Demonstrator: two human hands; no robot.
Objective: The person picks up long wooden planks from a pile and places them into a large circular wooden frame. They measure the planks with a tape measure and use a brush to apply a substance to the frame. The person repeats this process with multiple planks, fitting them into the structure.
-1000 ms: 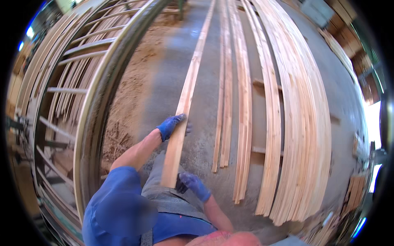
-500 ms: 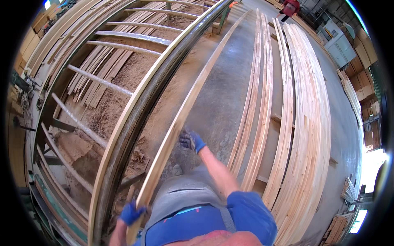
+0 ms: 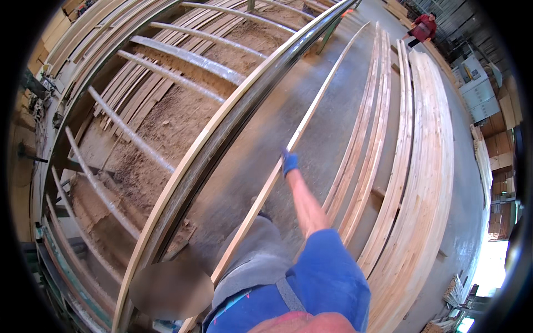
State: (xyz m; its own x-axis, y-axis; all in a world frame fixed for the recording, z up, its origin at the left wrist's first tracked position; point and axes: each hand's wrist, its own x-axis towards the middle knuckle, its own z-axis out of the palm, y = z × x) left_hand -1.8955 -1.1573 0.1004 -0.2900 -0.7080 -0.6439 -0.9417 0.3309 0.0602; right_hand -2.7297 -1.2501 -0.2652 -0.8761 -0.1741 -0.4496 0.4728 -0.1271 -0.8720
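Observation:
A long, narrow wooden board slants from beside my body toward the far end of the floor. My right hand, in a blue glove, is closed on the board's right edge, with that arm stretched forward. A blurred oval patch covers the area near the board's close end, so my left hand cannot be seen. To the left of the board runs a metal frame with rollers, and another wooden strip lies along its near rail.
Several rows of pale boards lie to the right on crosspieces. Sawdust and loose slats sit beneath the rollers. A person in red stands at the far right, near a white cabinet-like machine.
My right hand, apart from the board's edge or barely at it before, has moved forward and closed on it. The board has shifted right relative to the frame. My left hand has dropped from sight.

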